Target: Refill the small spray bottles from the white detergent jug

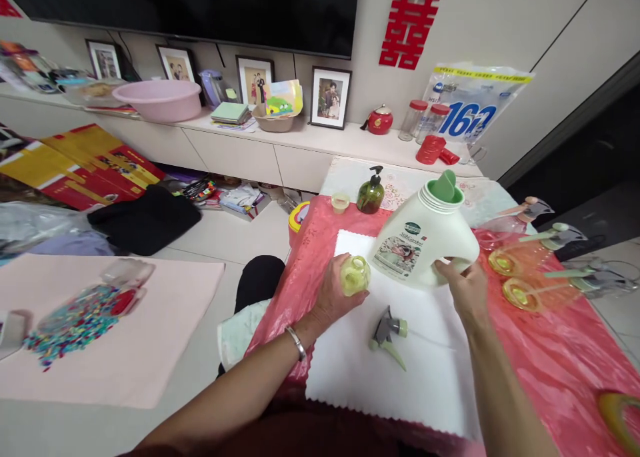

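My left hand [333, 290] is wrapped round a small yellow-green clear bottle [354, 277] whose mouth has no top on it. Over the right part of the white mat, my right hand [464, 287] grips the handle of a big white detergent jug [423, 237]. The jug's neck is uncapped and shows a green pour spout [447, 187]; the jug leans slightly to the right. Between my forearms a grey and green trigger sprayer head [387, 334] lies on the white mat [400, 390], its thin tube stretching right.
Spray bottles [520, 294] stand along the table's right side on red plastic sheeting [540, 350]. At the back are a green pump bottle [370, 194] and a small cup [340, 202]. A roll of tape [617, 417] lies at the right front. Colourful small pieces [75, 330] cover part of a pink table at left.
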{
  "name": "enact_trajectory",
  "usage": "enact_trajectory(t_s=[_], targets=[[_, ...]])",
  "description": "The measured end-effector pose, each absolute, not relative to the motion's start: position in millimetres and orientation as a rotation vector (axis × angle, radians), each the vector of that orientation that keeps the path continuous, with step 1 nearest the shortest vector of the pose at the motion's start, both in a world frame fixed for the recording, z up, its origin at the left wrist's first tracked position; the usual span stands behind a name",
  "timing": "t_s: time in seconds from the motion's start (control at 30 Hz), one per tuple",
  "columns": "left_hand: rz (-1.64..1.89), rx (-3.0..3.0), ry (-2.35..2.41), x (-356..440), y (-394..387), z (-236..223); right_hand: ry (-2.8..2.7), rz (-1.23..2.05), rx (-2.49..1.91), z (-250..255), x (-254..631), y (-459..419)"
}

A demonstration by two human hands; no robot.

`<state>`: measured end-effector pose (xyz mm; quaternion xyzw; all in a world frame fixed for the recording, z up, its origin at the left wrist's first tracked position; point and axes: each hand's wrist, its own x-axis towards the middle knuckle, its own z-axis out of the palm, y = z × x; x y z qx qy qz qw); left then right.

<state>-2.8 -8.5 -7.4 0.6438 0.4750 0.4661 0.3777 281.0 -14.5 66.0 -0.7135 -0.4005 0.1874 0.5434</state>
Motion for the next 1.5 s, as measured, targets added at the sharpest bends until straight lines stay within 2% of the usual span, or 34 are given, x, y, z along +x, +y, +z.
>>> enact_trajectory(t_s=[0.2, 0.3, 0.4, 0.57, 0.73, 0.9, 1.0, 1.13, 1.5], targets=[[1.161, 1.557, 1.192, -3, -8, -6, -0.941, 0.369, -1.785, 53, 260, -89], [1.139, 1.541, 1.178, -5, -7, -1, -1.422, 0.434, -1.722, 41, 240, -119], [1.086, 1.526, 1.130, -9, -4, 8, -1.894, 0.346, -1.600, 29, 223, -133], [0.939, 1.526, 1.058, -18, 3, 22, -2.156, 0.135, -1.693, 5, 213, -134], [0.960, 1.516, 1.108, -18, -11, 28, -2.068, 0.133, -1.600, 10, 214, -128], [0.962, 1.495, 1.139, -10, -40, 24, -1.546, 0.343, -1.473, 75, 214, -135], [0.885, 1.515, 1.135, -7, -52, 17, -1.099, 0.595, -1.169, 118, 205, -135], [0.865, 1.638, 1.065, -7, -56, 6, -0.759, 0.681, -0.810, 151, 182, -120], [0.968, 1.737, 1.056, -8, -53, -7, -0.666, 0.856, -0.616, 148, 130, -71]])
